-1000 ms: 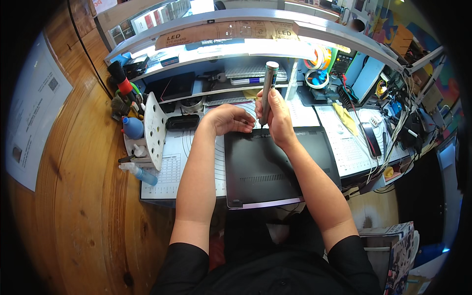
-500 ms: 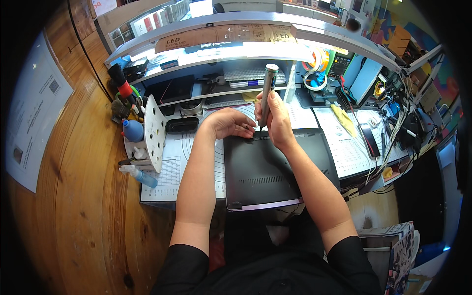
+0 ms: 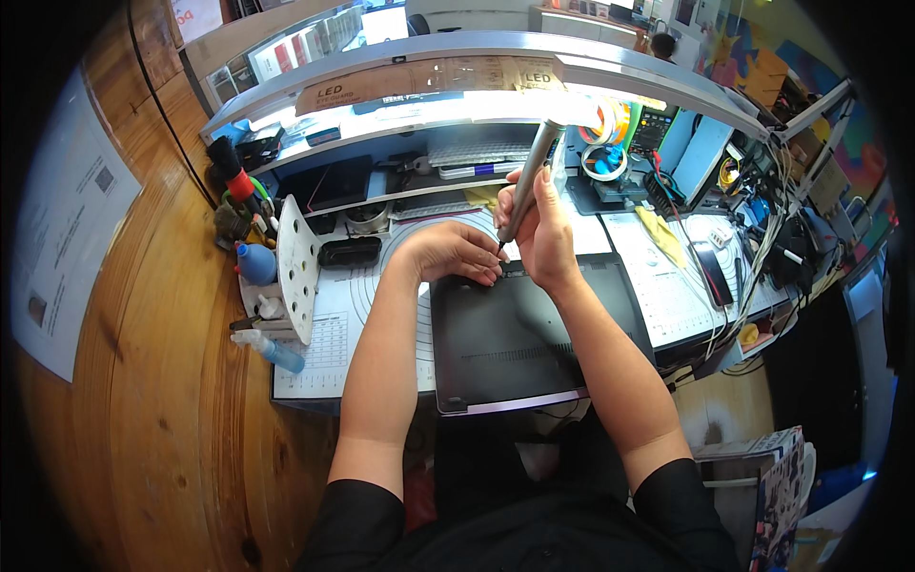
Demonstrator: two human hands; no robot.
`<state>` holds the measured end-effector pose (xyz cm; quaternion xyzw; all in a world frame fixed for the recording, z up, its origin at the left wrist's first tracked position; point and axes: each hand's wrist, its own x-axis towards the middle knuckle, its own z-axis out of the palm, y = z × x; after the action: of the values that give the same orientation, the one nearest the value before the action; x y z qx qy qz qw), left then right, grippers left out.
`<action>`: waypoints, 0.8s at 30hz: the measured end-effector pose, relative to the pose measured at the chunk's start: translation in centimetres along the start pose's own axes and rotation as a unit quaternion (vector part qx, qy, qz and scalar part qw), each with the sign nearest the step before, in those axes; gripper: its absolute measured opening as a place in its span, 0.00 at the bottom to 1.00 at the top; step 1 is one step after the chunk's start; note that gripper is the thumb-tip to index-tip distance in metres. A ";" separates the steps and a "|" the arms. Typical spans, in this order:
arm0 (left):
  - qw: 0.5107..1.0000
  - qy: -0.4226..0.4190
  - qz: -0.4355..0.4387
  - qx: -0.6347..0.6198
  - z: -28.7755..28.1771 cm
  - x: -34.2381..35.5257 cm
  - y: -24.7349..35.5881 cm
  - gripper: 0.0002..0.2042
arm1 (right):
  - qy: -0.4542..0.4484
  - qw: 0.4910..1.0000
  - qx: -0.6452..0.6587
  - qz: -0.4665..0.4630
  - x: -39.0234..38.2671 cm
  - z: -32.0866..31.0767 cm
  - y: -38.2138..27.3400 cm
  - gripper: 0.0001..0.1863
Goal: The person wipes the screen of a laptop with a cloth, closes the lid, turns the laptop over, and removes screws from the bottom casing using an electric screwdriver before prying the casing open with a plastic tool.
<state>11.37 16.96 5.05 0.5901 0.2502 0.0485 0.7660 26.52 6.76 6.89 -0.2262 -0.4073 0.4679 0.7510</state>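
Note:
A black laptop lies bottom side up on the bench, its vented base facing me. My right hand is wrapped round a grey pen-shaped electric screwdriver, which leans with its top to the right. The dark bit points down at the fingertips of my left hand, by the laptop's far edge. The left fingers are curled and pressed together there; whatever they may pinch is too small to make out. Part of the laptop's far edge is hidden behind both hands.
A white holder with round holes stands left, beside a spray bottle and a black tray. A phone, yellow cloth and loose cables lie right. A lit shelf spans the back.
The screwdriver has tilted, its top going right and its tip moving left and up off the laptop's edge to my left fingertips. The left fingers have drawn closer together.

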 end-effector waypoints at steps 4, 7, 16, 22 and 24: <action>1.000 -0.008 -0.015 -0.005 0.3 0.3 -0.1 0.09 | 0.002 1.000 0.018 -0.019 0.0 -0.1 -1.3 0.23; 1.000 0.021 0.002 -0.020 0.4 0.6 -0.1 0.09 | 0.008 0.998 -0.029 -0.054 0.0 -2.2 -3.2 0.23; 0.987 0.133 0.041 -0.074 -0.6 0.5 -0.2 0.09 | 0.058 0.986 -0.151 -0.039 -1.4 -7.0 -5.0 0.23; 0.986 0.139 0.046 -0.078 -0.7 0.5 -0.3 0.11 | 0.068 0.986 -0.149 -0.033 -2.0 -8.5 -5.2 0.22; 0.986 0.142 0.048 -0.080 -0.5 0.3 -0.2 0.11 | 0.074 0.984 -0.161 -0.038 -2.0 -9.0 -5.7 0.22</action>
<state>11.38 17.50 4.67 0.5257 0.3231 0.1880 0.7641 36.39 2.74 5.07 -0.3623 -0.4288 0.3497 0.7501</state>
